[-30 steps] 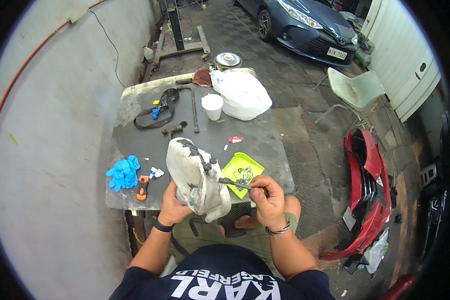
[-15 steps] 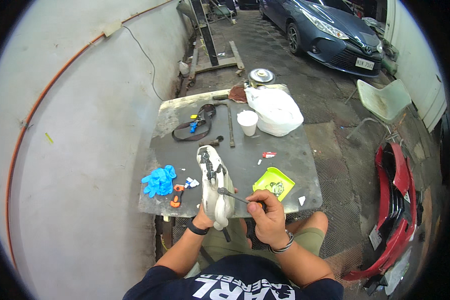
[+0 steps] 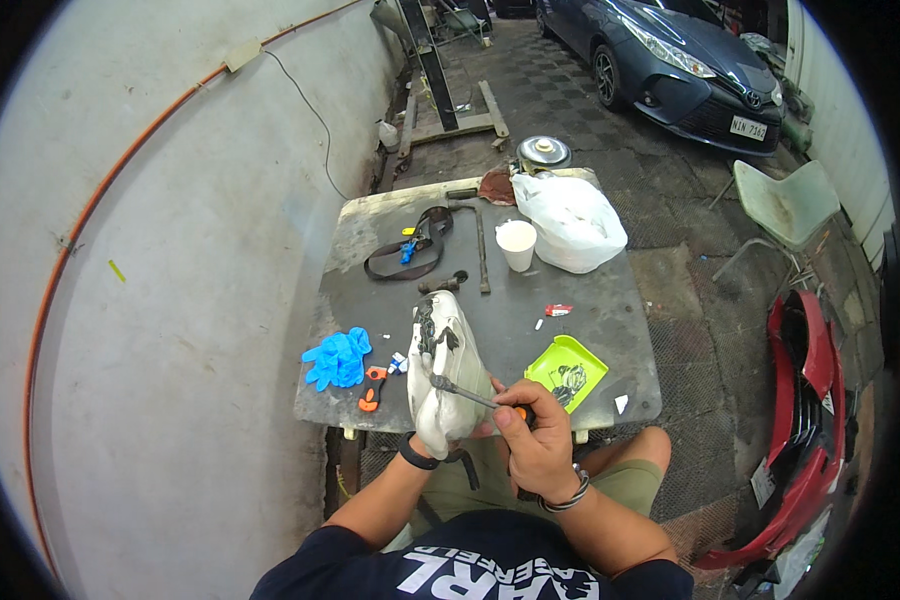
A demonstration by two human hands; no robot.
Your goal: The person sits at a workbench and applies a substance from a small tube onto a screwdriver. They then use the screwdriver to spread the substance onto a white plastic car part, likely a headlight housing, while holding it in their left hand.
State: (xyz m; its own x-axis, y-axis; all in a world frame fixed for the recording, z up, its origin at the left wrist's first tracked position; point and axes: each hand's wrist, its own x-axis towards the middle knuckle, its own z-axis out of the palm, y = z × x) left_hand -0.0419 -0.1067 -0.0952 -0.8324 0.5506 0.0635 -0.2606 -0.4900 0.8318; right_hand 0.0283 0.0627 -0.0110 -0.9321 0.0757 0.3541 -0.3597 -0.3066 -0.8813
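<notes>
My left hand [image 3: 413, 441] is wrapped round the lower end of a white moulded part [image 3: 455, 385], its fingers mostly hidden. The part is tilted up over the near table edge, with dark smears along its upper left side. My right hand [image 3: 540, 435] grips a tool [image 3: 467, 393] with a grey shaft, a rounded tip and a black-and-orange handle. Its tip overlaps the part's middle; I cannot tell whether they touch. To the left lie a blue glove [image 3: 337, 358] and an orange-and-black cutter [image 3: 373, 388]. Right of the part sits a lime-green tray [image 3: 540, 372] with dark smears inside.
Farther back on the table [image 3: 370, 310] are a white cup [image 3: 517, 245], a white plastic bag [image 3: 575, 225], an angled metal bar [image 3: 482, 250] and a dark strap [image 3: 395, 275]. A wall is at left. A red bumper [image 3: 815, 450], chair [image 3: 785, 200] and car [image 3: 660, 60] stand right.
The head view has shifted, so the scene sits farther right. The white part has turned in my left hand, showing more of its right side. My right hand keeps its hold on the tool.
</notes>
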